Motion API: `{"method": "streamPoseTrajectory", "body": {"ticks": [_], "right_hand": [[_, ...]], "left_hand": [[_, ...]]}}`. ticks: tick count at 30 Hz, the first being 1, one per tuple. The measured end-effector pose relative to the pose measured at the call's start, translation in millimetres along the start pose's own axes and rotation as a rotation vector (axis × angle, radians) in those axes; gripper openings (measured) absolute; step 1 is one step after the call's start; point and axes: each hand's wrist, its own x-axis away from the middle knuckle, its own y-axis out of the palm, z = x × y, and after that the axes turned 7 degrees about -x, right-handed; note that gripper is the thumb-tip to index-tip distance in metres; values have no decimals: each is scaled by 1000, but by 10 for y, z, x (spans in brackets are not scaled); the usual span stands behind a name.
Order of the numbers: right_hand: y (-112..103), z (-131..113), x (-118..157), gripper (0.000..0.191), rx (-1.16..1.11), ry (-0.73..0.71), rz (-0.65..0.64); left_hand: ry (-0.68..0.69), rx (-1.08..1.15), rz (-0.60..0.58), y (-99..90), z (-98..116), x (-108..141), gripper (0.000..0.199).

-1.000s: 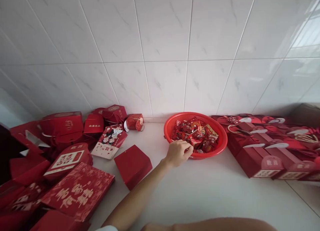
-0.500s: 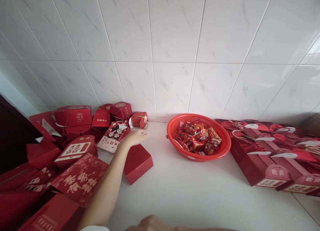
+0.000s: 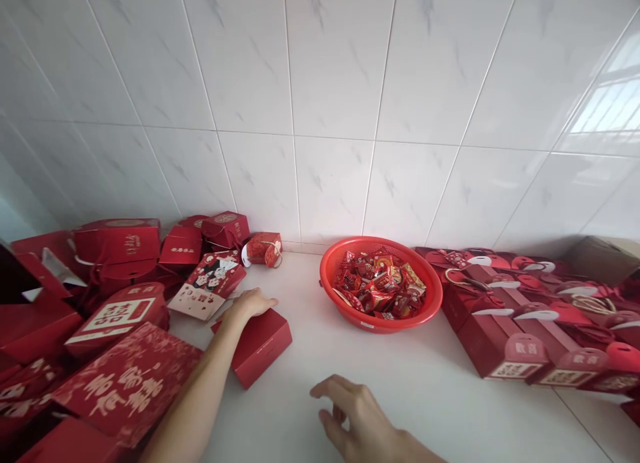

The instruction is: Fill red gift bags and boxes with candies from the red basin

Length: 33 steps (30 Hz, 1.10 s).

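My left hand (image 3: 254,304) reaches over the back of a plain red box (image 3: 263,346), its fingers stretched out along the box's top edge. Whether the fingertips touch the box is hard to tell. My right hand (image 3: 353,413) hovers above the white counter (image 3: 305,416), right of that box, with its fingers apart and nothing in them. Behind my left hand lies a box with a cartoon couple printed on it (image 3: 207,283). A small red box with a cord (image 3: 264,248) rests near the wall.
An orange-red plastic basket (image 3: 327,276) holds wrapped sweets. Many red gift boxes (image 3: 133,383) crowd the left side. On the right stand rows of red handled boxes (image 3: 500,346), with a brown box (image 3: 605,259) behind. A tiled wall (image 3: 330,189) borders the counter's back.
My left hand has come down and nearer, onto the plain red box's edge. My right hand has risen further into view and opened. The view has shifted slightly right.
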Motion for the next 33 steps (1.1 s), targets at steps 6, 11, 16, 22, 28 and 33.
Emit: {"method": "streamPoseTrajectory", "body": {"ticks": [6, 11, 16, 22, 28, 33], "right_hand": [[-107, 22, -359, 31, -530, 302, 308], [-168, -56, -599, 52, -860, 476, 321], [-224, -247, -669, 59, -865, 393, 259], [-517, -433, -670, 51, -980, 228, 295], [-806, -595, -610, 37, -854, 106, 372], [-876, -674, -552, 40, -729, 98, 542]], "left_hand": [[173, 75, -76, -171, 175, 377, 40], [506, 348, -105, -332, 335, 810, 58], [758, 611, 48, -508, 415, 1129, 46], [980, 961, 247, -599, 431, 1194, 24], [1024, 1185, 357, -560, 629, 1191, 10], [1079, 1182, 223, -505, 764, 1138, 13]]}}
